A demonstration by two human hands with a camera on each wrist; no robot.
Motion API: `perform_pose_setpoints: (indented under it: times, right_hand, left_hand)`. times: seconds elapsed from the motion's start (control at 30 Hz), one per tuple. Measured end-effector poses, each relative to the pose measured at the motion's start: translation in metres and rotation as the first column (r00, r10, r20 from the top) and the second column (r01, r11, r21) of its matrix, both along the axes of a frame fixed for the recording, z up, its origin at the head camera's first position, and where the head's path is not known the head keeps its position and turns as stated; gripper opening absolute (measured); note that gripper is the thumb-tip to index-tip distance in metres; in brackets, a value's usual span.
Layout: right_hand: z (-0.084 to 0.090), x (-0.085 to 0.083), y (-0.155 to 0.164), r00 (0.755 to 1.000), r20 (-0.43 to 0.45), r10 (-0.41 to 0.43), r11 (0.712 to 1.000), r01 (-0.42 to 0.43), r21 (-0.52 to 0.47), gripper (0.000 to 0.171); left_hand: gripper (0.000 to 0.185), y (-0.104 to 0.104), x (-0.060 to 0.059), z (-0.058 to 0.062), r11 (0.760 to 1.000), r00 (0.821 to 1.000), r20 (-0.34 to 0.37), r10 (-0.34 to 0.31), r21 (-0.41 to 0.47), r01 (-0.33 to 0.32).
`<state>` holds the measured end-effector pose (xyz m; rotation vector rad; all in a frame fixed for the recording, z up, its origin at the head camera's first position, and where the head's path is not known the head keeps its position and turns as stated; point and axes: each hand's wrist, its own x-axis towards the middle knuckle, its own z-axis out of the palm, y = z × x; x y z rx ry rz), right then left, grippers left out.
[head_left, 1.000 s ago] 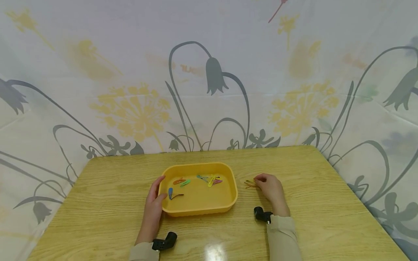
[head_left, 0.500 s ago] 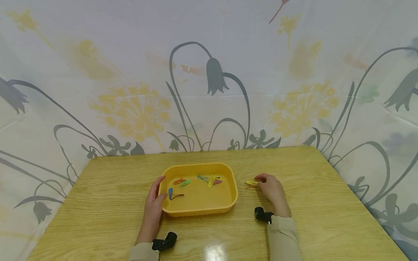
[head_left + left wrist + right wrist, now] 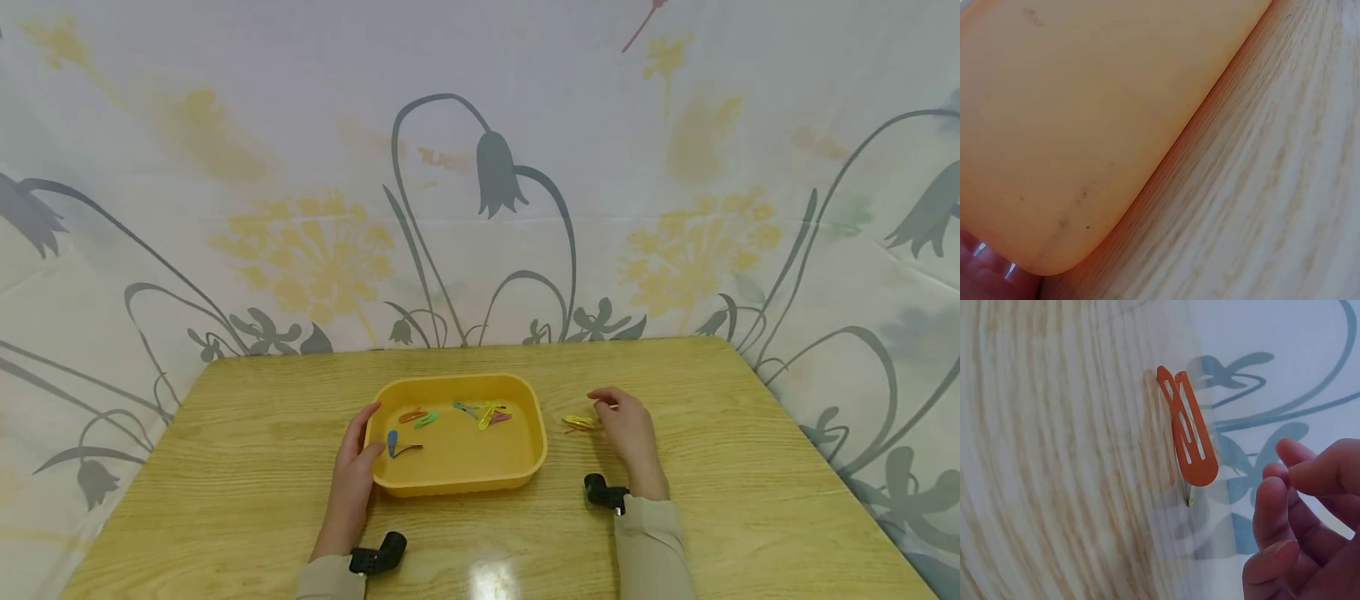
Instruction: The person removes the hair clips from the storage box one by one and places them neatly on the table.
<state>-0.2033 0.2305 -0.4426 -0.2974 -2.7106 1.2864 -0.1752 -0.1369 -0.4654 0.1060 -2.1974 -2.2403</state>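
My left hand (image 3: 356,462) grips the left wall of a yellow plastic tray (image 3: 457,483), thumb at the rim. The left wrist view shows the tray's side wall (image 3: 1085,125) close up, with fingertips (image 3: 997,269) at its lower corner. Right of the tray, a yellow snap hair clip (image 3: 576,421) and an orange snap hair clip (image 3: 1194,431) lie together on the table. My right hand (image 3: 626,429) hovers just beside them, fingers loosely bent. In the right wrist view its fingers (image 3: 1272,503) stand apart from the clips, and nothing shows between them.
Inside the tray lie several snap hair clips: a blue one (image 3: 392,442), an orange one (image 3: 411,416), a green one (image 3: 426,421), a grey-green one (image 3: 465,408), a yellow one (image 3: 485,417) and a pink one (image 3: 501,418). A flowered cloth (image 3: 480,275) hangs behind the wooden table (image 3: 255,450).
My right hand has drawn back slightly from the two clips, leaving them on the table, where more of the yellow one now shows. The left hand and tray stay put.
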Motion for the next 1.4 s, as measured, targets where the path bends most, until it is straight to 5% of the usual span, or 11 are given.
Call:
perform_pose_setpoints:
  times: [0.37, 0.93, 1.4]
  right_hand:
    - [0.002, -0.007, -0.012, 0.988, 0.020, 0.152, 0.985, -0.150, -0.086, 0.027]
    - [0.023, -0.007, -0.054, 0.961, -0.045, 0.272, 0.951, -0.275, -0.142, 0.024]
    - [0.043, 0.005, -0.089, 0.916, 0.026, 0.401, 0.914, -0.402, 0.055, 0.024]
  left_hand:
    - [0.051, 0.000, 0.000, 0.001, 1.000, 1.000, 0.010, -0.006, -0.002, 0.006]
    - [0.041, 0.000, -0.001, 0.000, 1.000, 1.000, 0.016, -0.004, 0.002, 0.003]
    - [0.041, 0.000, 0.000, 0.001, 1.000, 1.000, 0.012, 0.002, 0.010, -0.002]
